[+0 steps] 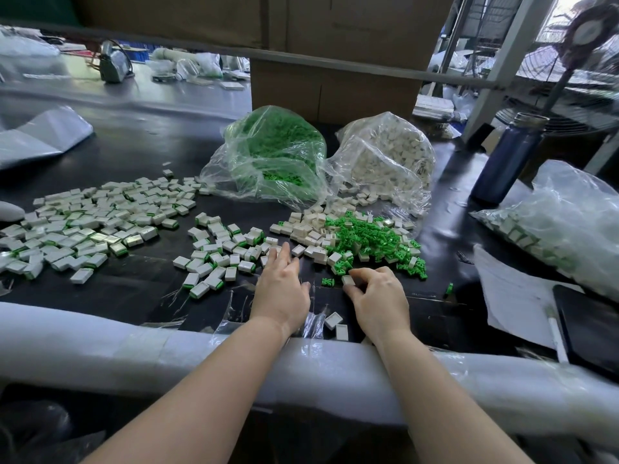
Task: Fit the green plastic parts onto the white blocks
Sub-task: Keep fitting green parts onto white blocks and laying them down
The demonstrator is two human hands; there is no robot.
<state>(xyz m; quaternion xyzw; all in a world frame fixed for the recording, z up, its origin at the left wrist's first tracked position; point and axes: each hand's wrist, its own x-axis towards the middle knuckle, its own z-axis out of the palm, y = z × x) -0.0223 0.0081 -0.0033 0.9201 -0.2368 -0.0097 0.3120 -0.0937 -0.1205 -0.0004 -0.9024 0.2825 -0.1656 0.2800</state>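
Black bench (140, 283). Upper centre: clear bag (271, 155) full of green parts; beside it, right, a second bag (385, 155) of white blocks. Right edge: third bag (562, 226) of blocks showing green. Loose green parts (371, 236) and white blocks (308, 229) heaped mid-frame. Right hand (380, 296), fingers curled, pinches one white block (347, 280). Left hand (281, 286), fingers straight, reaches among the blocks. Blue bottle (509, 155) upper right.

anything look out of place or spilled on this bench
Two white blocks lie apart from the piles, at the near table edge between the forearms. One green part sits alone, right of the green heap. Nothing looks damaged.
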